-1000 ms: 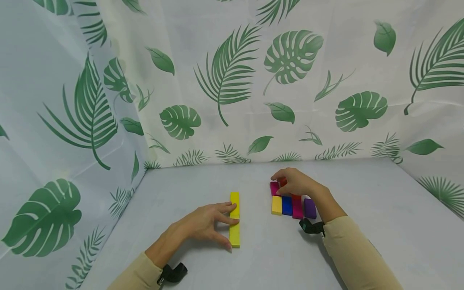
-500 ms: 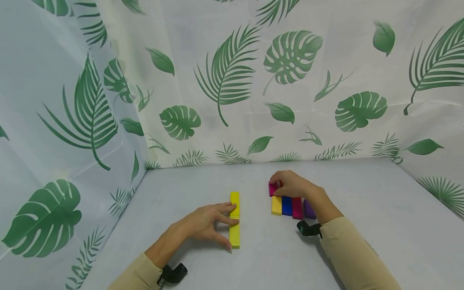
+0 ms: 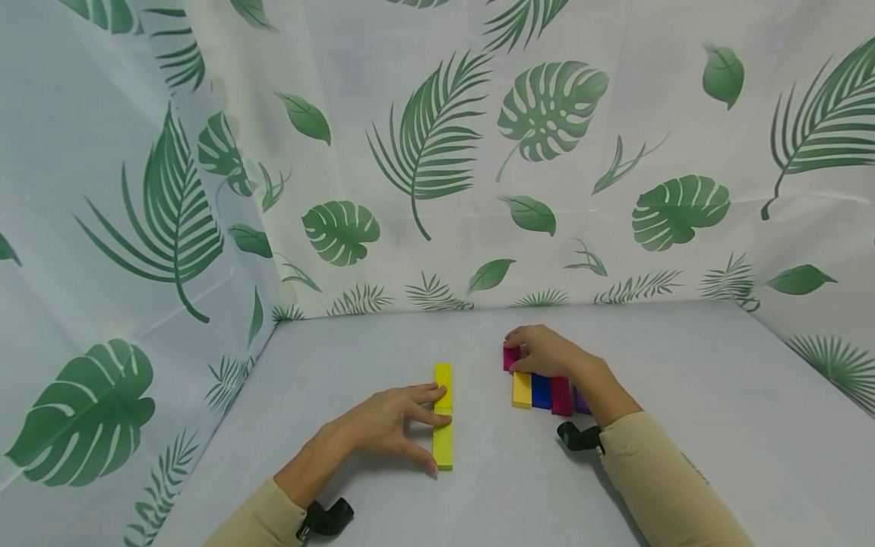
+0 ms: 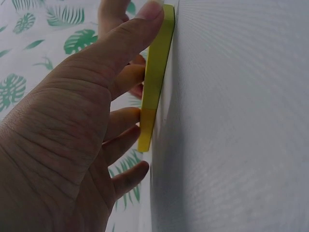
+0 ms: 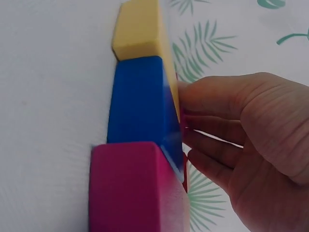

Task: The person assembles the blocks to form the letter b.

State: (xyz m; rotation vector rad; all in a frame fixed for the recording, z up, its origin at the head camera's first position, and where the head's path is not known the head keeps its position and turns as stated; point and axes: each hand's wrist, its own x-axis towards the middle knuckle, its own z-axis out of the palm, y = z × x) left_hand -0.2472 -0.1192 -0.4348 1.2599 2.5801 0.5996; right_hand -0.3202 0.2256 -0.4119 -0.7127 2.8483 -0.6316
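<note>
Two yellow blocks (image 3: 443, 447) lie end to end in a line pointing away from me. My left hand (image 3: 383, 420) rests along their left side, thumb at the near end and loosely spread fingers touching them, as the left wrist view (image 4: 159, 72) also shows. Farther right, my right hand (image 3: 550, 353) pinches a magenta block (image 3: 511, 358) between thumb and fingers, at the back left of a row of blocks. That row holds a pale orange block (image 3: 522, 390), a blue block (image 3: 541, 392), a second magenta block (image 3: 561, 396) and a purple block (image 3: 582, 403), partly behind my wrist.
A red block (image 5: 185, 174) shows as a sliver behind the row in the right wrist view, mostly hidden. The white tabletop (image 3: 478, 494) meets a leaf-printed curtain (image 3: 437, 251) at the back and sides. Bare table lies between the yellow blocks and the coloured row.
My right hand has slid slightly left and toward me, and the magenta block has shifted left with it. The red block has gone out of sight behind the hand. The left hand stays put.
</note>
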